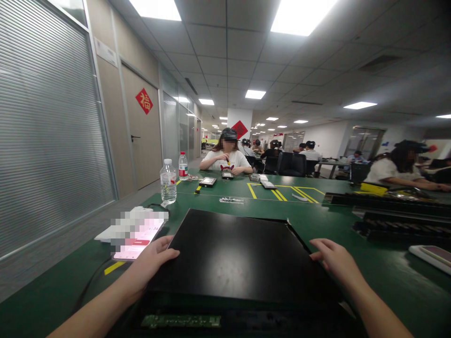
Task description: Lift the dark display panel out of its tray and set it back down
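Note:
A flat black screen panel [232, 258] lies in front of me, its glossy face upward and reflecting a ceiling light. My left hand [157, 256] is closed on its left edge, thumb over the top face and fingers outside. At the right edge, my right hand [333, 258] has its bent fingertips against the side; part of its grip is hidden. Below the panel's near edge shows a dark frame or housing with a narrow green circuit board [181, 321]. Along the far right corner, a thin dark border [294, 230] juts out from under the panel.
On the green table [211, 209], a phone [141, 239] and a water bottle [168, 183] stand left. Small metal pieces [230, 200] lie beyond the panel. Black strips [391, 227] and a white device [431, 258] are right. Across the table, a person [227, 157] works on a hard drive.

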`<state>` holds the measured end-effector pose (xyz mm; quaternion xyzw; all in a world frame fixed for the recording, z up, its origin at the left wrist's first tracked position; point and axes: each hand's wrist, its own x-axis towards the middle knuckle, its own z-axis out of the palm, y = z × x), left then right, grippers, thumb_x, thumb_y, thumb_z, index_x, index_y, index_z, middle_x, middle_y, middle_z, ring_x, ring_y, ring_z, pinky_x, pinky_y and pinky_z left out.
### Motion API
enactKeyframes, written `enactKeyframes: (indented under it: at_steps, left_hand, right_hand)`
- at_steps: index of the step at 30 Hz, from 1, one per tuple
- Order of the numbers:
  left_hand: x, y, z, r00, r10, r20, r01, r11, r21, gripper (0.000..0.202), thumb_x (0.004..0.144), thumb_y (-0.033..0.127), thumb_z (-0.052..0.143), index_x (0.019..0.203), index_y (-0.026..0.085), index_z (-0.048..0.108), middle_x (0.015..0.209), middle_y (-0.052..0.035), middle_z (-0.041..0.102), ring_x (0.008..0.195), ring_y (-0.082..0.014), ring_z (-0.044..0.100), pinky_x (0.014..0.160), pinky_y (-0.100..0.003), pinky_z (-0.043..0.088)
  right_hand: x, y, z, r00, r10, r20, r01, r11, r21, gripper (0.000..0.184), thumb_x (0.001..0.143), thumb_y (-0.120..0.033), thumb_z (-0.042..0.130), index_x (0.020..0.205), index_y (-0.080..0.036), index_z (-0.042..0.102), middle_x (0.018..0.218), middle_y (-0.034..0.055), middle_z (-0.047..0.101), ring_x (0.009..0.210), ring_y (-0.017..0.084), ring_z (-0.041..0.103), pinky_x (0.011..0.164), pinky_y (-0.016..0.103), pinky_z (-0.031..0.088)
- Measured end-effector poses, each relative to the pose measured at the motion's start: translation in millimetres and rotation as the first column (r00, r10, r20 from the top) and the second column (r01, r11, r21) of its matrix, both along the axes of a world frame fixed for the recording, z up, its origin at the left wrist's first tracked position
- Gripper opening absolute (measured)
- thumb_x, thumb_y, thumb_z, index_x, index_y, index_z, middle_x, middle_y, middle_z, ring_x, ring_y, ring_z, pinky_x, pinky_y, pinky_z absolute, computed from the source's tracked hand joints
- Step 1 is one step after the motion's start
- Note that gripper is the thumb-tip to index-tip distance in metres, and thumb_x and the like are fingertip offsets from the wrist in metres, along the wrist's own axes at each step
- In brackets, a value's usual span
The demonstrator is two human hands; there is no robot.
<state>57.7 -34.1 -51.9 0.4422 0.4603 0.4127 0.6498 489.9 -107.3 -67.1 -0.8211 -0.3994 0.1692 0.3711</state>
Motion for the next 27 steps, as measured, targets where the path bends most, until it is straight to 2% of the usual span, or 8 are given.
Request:
enactKeyframes:
  at_steps: [4,9,18,27]
  left_hand:
    - [-2.7,-1.3,0.0,0.997,-0.074,0.016,0.073,0.997,0.011,0.059,0.061,0.021,0.067,0.117,0.013,0.046,0.089,-0.0075,0.073,0.083,-0.0257,0.067,0.073,-0.035,0.051]
    - [-4.7,-1.5,-4.0,0.995,-0.101,-0.003,0.101,0.995,0.022,0.054,0.064,0.021,0.065,0.116,0.015,0.048,0.093,-0.0063,0.072,0.087,-0.0255,0.066,0.073,-0.034,0.052]
    - [-7.4,2.8,-10.0,0.989,-0.142,0.034,0.141,0.989,0.054,0.055,0.066,0.019,0.064,0.119,0.016,0.048,0.097,-0.0065,0.071,0.087,-0.0246,0.066,0.075,-0.033,0.052]
    - [-10.8,1.6,-10.1,0.989,-0.143,0.03,0.141,0.989,0.037,0.061,0.065,0.021,0.066,0.122,0.015,0.046,0.101,-0.0093,0.07,0.088,-0.0263,0.066,0.074,-0.035,0.052]
  right_hand:
    - [0.0,-0.6,0.4,0.996,0.013,0.091,-0.008,0.998,-0.056,0.044,0.068,-0.052,0.043,0.089,-0.019,0.064,0.068,0.0049,0.069,0.055,0.017,0.057,0.052,0.027,0.039]
    - [-6.7,-2.9,4.6,0.98,0.025,0.197,-0.006,0.995,-0.096,0.039,0.069,-0.048,0.043,0.086,-0.021,0.065,0.069,0.0031,0.069,0.068,0.019,0.061,0.059,0.027,0.04]
    - [-13.6,-3.8,8.1,0.957,0.068,0.282,-0.03,0.99,-0.139,0.033,0.069,-0.042,0.043,0.081,-0.022,0.066,0.069,0.003,0.069,0.068,0.019,0.061,0.058,0.026,0.04]
    - [-9.8,-2.1,2.4,0.965,0.077,0.25,-0.035,0.985,-0.168,0.031,0.068,-0.039,0.045,0.083,-0.023,0.066,0.072,0.0026,0.069,0.067,0.019,0.061,0.057,0.026,0.04]
